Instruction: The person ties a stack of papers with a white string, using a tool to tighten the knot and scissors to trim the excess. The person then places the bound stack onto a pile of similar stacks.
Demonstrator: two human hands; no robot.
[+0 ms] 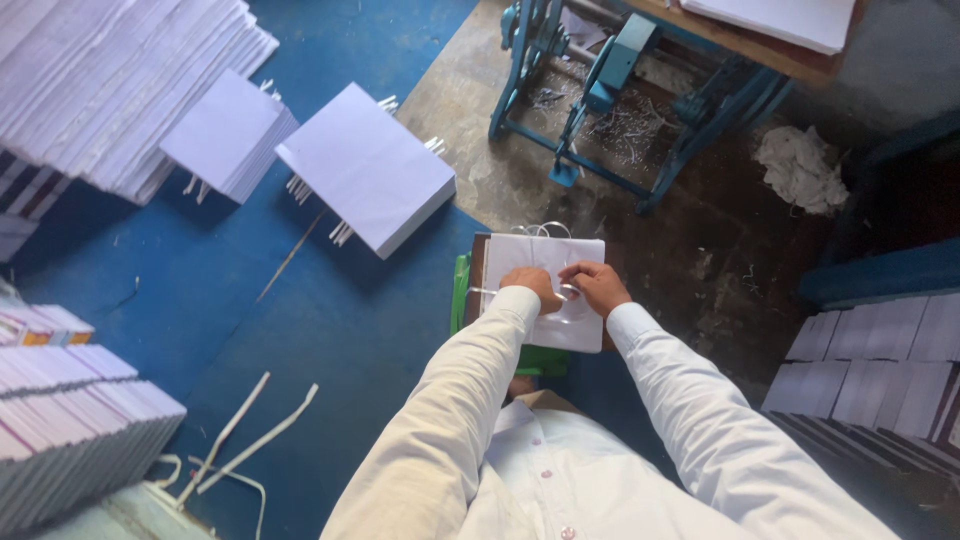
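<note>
A small stack of white paper [545,255] lies on a brown board over a green stool [461,290] right in front of me. A thin white strap [545,230] loops around the stack. My left hand [532,287] and my right hand [594,284] meet on top of the stack, fingers pinched on the strap where its ends cross. Both arms wear white sleeves.
Two strapped white paper bundles [370,165] [228,132] lie on the blue mat [200,300]. Big paper stacks stand at upper left [110,80], lower left [70,420] and right [880,370]. A blue metal machine frame [610,90] and a white rag [800,165] are beyond. Loose straps [245,440] lie on the mat.
</note>
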